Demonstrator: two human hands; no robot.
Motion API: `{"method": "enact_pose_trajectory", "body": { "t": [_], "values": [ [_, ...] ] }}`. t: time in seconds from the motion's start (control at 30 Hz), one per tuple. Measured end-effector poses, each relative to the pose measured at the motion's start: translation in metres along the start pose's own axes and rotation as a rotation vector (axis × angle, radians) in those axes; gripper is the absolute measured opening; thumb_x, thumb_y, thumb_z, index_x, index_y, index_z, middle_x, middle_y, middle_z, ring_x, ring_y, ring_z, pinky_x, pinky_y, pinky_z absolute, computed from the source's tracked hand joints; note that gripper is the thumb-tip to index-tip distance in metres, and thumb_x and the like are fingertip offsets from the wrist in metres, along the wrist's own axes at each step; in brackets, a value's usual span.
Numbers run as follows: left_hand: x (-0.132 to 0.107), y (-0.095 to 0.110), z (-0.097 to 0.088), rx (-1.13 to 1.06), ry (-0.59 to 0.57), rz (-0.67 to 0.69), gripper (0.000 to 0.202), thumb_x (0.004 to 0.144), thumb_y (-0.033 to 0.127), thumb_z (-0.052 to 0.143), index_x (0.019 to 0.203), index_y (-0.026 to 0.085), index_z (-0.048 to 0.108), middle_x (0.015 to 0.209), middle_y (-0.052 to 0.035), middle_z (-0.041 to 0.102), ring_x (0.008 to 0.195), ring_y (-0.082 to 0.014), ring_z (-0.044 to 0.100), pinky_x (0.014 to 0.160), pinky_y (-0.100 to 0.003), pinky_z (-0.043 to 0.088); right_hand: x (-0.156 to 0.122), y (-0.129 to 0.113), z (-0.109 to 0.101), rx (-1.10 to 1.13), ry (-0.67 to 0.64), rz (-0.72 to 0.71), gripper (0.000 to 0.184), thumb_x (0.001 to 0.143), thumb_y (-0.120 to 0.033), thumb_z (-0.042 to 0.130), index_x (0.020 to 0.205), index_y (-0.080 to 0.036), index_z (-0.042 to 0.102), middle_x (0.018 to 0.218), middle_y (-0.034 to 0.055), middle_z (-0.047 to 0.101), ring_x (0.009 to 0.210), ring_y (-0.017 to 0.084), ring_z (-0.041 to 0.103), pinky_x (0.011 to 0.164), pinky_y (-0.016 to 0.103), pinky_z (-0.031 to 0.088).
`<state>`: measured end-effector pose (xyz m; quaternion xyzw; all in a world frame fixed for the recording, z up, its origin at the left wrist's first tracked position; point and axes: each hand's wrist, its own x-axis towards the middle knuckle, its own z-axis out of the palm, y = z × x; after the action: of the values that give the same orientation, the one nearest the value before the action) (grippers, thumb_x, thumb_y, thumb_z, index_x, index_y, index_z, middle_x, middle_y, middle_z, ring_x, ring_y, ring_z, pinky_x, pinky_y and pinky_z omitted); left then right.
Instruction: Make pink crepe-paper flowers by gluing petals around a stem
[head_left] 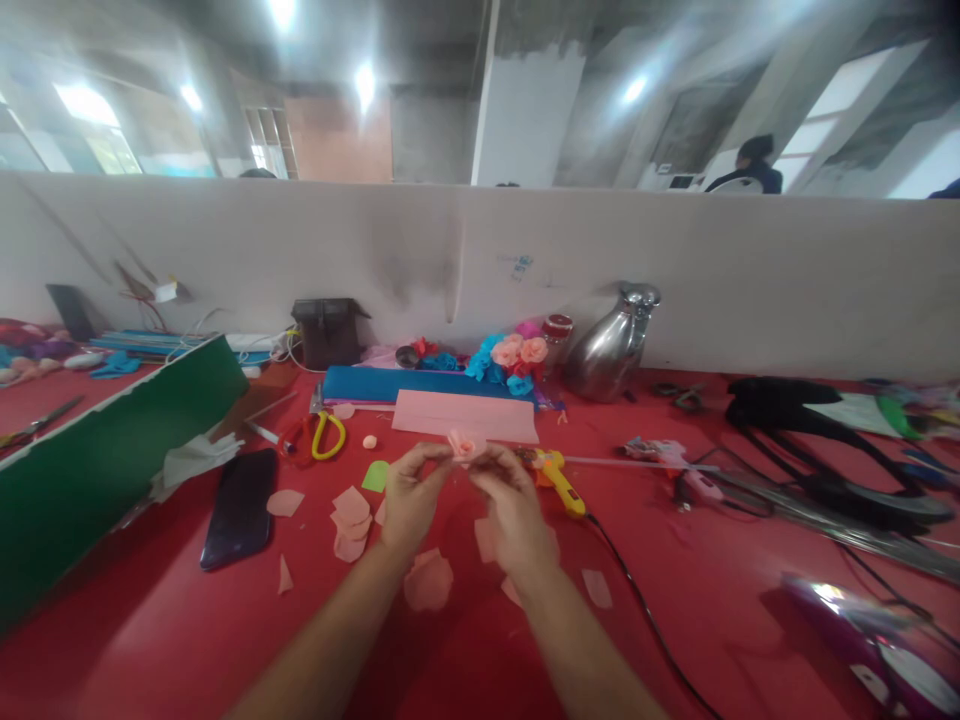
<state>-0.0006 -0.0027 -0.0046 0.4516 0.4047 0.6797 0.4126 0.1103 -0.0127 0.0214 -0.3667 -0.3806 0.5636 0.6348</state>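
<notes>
Between my two hands, above the red table, is a small pink paper flower (464, 448) with curled petals. My left hand (412, 492) pinches its left side, and my right hand (508, 500) pinches its right side. Cut pink paper petals (351, 522) lie in a small pile left of my left hand, with another stack (429, 582) nearer to me. A green paper piece (376, 476) rests beside my left hand. Just beyond the flower lies a folded pink paper sheet (465, 415). Close to my right hand is a yellow glue gun (561, 482) with a black cord.
On the left are yellow-handled scissors (328, 437), a dark phone (238, 508) and an upright green board (120, 470). Finished paper flowers (517, 352) and a metal jug (613, 345) stand at the back. A purple iron (877, 640) and black bag (817, 450) lie right.
</notes>
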Motion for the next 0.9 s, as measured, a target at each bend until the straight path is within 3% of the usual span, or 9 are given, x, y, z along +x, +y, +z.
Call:
{"method": "enact_pose_trajectory", "body": {
  "t": [0.4, 0.6, 0.9],
  "values": [
    [-0.002, 0.000, 0.001, -0.001, -0.039, 0.039, 0.007, 0.069, 0.019, 0.067, 0.075, 0.017, 0.068, 0.073, -0.0020, 0.068, 0.073, -0.0145, 0.060, 0.073, -0.027, 0.048, 0.002, -0.001, -0.003, -0.272, -0.118, -0.170, 0.012, 0.072, -0.028, 0.068, 0.083, -0.024, 0.070, 0.090, 0.0008, 0.065, 0.088, 0.019, 0.056, 0.084, 0.032, 0.041],
    [-0.004, 0.007, 0.004, 0.091, -0.033, 0.064, 0.006, 0.069, 0.019, 0.066, 0.074, 0.018, 0.068, 0.073, -0.0020, 0.068, 0.071, -0.0145, 0.059, 0.072, -0.027, 0.047, 0.005, -0.001, -0.005, -0.331, -0.123, -0.239, 0.009, 0.072, -0.028, 0.069, 0.080, -0.025, 0.070, 0.083, -0.0005, 0.064, 0.081, 0.017, 0.056, 0.077, 0.030, 0.043],
    [-0.002, 0.019, -0.002, 0.033, -0.133, 0.107, 0.011, 0.077, 0.017, 0.056, 0.081, 0.018, 0.067, 0.084, -0.0043, 0.065, 0.084, -0.0171, 0.058, 0.080, -0.028, 0.043, 0.006, 0.000, -0.009, -0.387, -0.148, -0.240, 0.022, 0.076, -0.033, 0.065, 0.096, -0.025, 0.070, 0.094, 0.0025, 0.067, 0.088, 0.020, 0.059, 0.082, 0.035, 0.046]
  ]
}}
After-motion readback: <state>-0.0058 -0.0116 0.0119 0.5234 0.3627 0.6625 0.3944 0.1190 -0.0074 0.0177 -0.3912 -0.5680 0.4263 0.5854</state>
